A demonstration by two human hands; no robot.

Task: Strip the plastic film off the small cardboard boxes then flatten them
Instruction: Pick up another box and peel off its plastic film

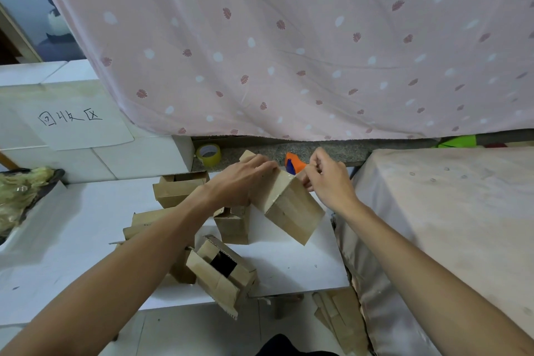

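A small closed cardboard box (289, 211) is held tilted above the white table (289, 266), with shiny film along its top edge. My left hand (239, 182) grips the box's far left side, fingers over its top. My right hand (326, 176) pinches at the box's upper right corner, where the film is. Several other small boxes lie below: an open one (222, 272) near the front edge, one (234, 224) under the held box, another open one (179, 188) further back, and flattened pieces (144, 224) under my left forearm.
A yellow tape roll (209, 154) and an orange-and-blue tool (293, 165) sit at the back by the stone ledge. A pink patterned curtain (289, 52) hangs behind. White blocks with a handwritten sign (75, 121) stand left. A covered surface (448, 211) lies right. Cardboard scraps (335, 318) lie on the floor.
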